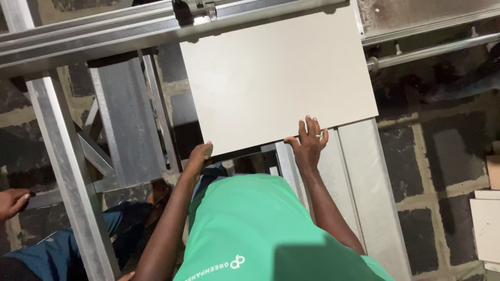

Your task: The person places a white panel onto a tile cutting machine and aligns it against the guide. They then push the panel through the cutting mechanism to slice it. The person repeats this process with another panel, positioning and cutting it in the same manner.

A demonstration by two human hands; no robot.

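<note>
The pale rectangular tile (276, 78) lies flat on the metal cutter frame (67, 171), its far edge under the guide rail (104, 36). The left hand (200, 156) curls under its near edge; the right hand (308, 140) presses there, fingers spread. With only 2 near-edge contacts, the tile could skew or tip off the frame.

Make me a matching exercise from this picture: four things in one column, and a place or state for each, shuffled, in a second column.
1. left hand
2. right hand
3. pale tile
4. another person's hand

A. lies flat on the metal frame
B. fingers spread on the tile's near edge, ring on one finger
C. at the picture's left edge, away from the tile
D. grips the tile's near-left corner

Pairs: 1-D, 2-B, 3-A, 4-C
</note>
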